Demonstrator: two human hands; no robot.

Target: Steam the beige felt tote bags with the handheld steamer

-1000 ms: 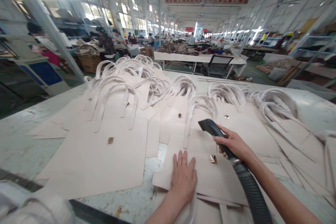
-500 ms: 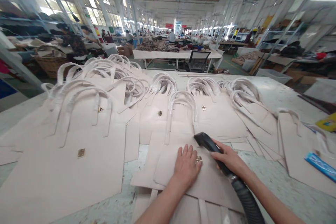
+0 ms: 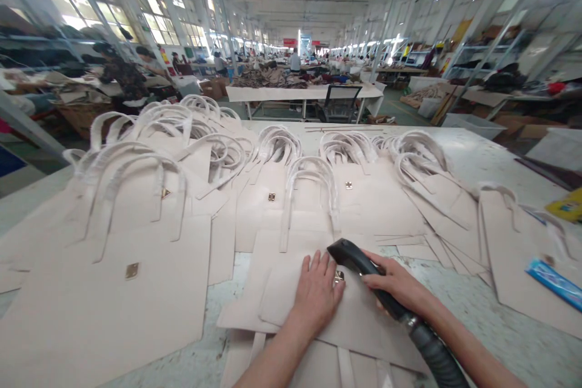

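My left hand [image 3: 318, 294] lies flat, fingers stretched, on a beige bag panel [image 3: 291, 297] in front of me, next to its gold clasp [image 3: 339, 277]. My right hand [image 3: 395, 285] is wrapped around a black nozzle [image 3: 352, 256] on a ribbed grey hose [image 3: 434, 354]. The nozzle tip sits just above the clasp, close to my left fingers. More beige panels lie stacked under this one.
Several beige bag panels with white wrapped handles [image 3: 136, 194] cover the white worktable [image 3: 500, 157]. A blue packet [image 3: 555, 284] and a yellow item [image 3: 566, 206] lie at the right. A person [image 3: 122, 76] works at the far left; a black chair [image 3: 339, 103] stands behind.
My left hand slid up the panel toward the gold clasp. The nozzle came down and nearer to the clasp. My view swung to the right.
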